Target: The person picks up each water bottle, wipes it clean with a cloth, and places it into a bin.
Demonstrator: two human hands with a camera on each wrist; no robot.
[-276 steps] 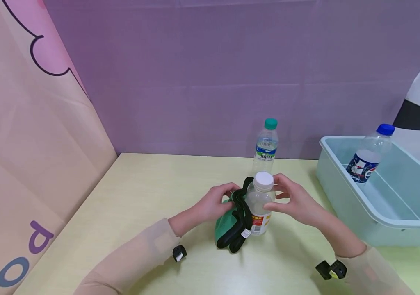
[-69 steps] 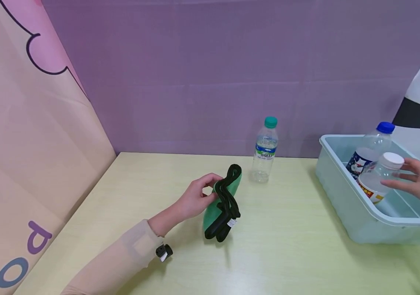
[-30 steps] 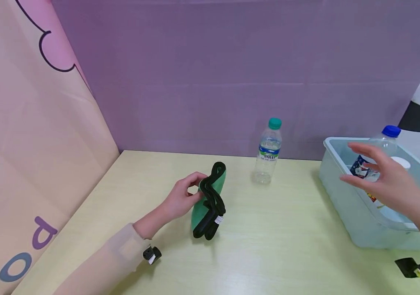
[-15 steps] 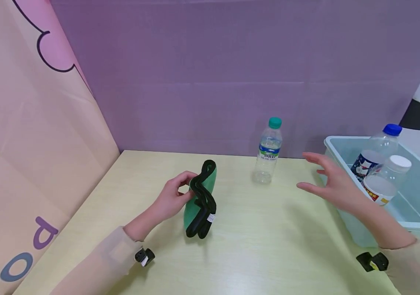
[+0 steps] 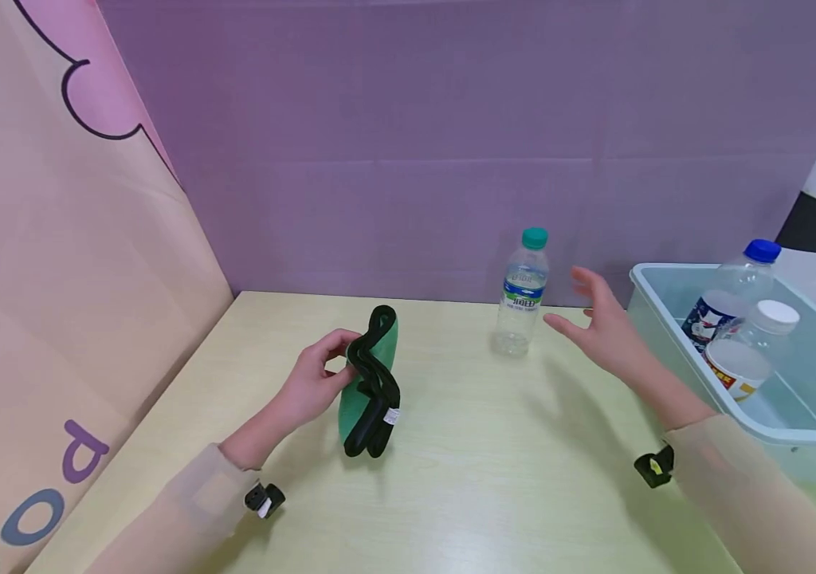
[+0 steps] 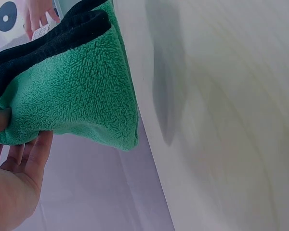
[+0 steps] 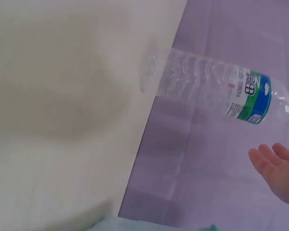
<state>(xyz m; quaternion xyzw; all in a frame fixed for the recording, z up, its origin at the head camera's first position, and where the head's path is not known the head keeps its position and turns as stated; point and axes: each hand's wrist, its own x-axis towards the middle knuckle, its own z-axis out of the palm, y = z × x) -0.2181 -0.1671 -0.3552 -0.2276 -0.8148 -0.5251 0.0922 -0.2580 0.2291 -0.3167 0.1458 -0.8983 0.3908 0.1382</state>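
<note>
My left hand [image 5: 312, 384] pinches a folded green towel with black edging [image 5: 372, 383] between thumb and fingers, just above the table. In the left wrist view the terry cloth of the green towel [image 6: 82, 86] fills the upper left, thumb on one side and fingers on the other. My right hand [image 5: 605, 331] is held with thumb and fingers spread, nothing between them, just right of a clear bottle with a green cap [image 5: 520, 295]. That bottle [image 7: 212, 86] stands upright near the table's back edge; in the right wrist view the fingers [image 7: 267, 161] are beside its upper part, apart from it.
A light blue bin [image 5: 709, 414] stands on the right of the table [image 5: 465, 494]. Inside it lean a blue-capped bottle [image 5: 731, 291] and a white-capped bottle [image 5: 752, 351]. A purple cloth wall [image 5: 379, 159] rises behind the table.
The white-capped bottle went from the table into the bin and was let go. My right hand then came left toward the green-capped bottle, while my left moved left with the towel.
</note>
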